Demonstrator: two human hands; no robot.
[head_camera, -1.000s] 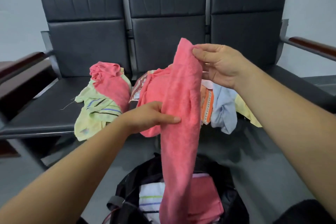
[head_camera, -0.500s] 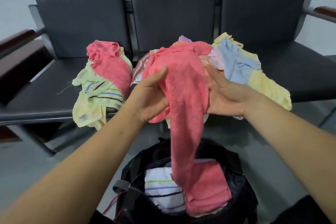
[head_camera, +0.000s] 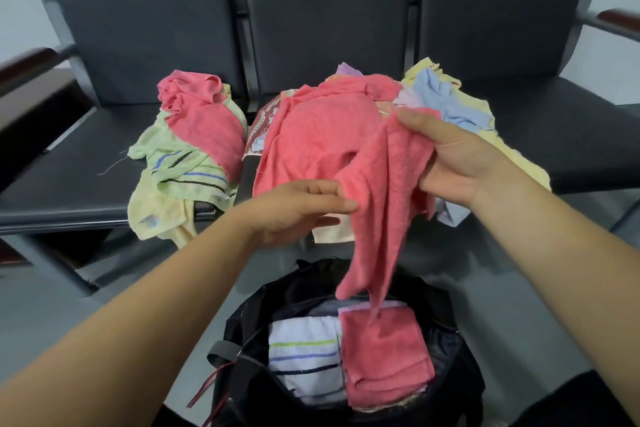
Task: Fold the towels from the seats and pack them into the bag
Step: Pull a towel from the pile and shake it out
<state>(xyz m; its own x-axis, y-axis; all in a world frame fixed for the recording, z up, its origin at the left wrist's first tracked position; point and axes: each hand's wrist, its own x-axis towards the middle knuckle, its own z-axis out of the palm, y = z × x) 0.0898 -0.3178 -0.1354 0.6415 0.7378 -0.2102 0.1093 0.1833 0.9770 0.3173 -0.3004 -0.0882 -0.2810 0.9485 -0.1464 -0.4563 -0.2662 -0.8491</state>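
A pink towel (head_camera: 384,191) hangs between my hands above the open black bag (head_camera: 242,371). My right hand (head_camera: 457,163) grips its upper edge, thumb on top. My left hand (head_camera: 298,208) pinches its left edge at mid-height. The towel's lower end dangles down to the bag's mouth. Inside the bag lie a folded white striped towel (head_camera: 304,354) and a folded pink towel (head_camera: 384,354). More pink cloth (head_camera: 311,135) lies on the middle seat behind my hands.
A row of black seats (head_camera: 69,163) runs across the view. On the left seat lies a heap of green, yellow and pink towels (head_camera: 187,156). Blue and yellow towels (head_camera: 446,104) are piled right of the middle. Wooden armrests (head_camera: 24,62) stand at both ends.
My hands have spread apart along the pink towel: the right moved up and right with its edge, the left lower and left. The view has tilted further down toward the bag.
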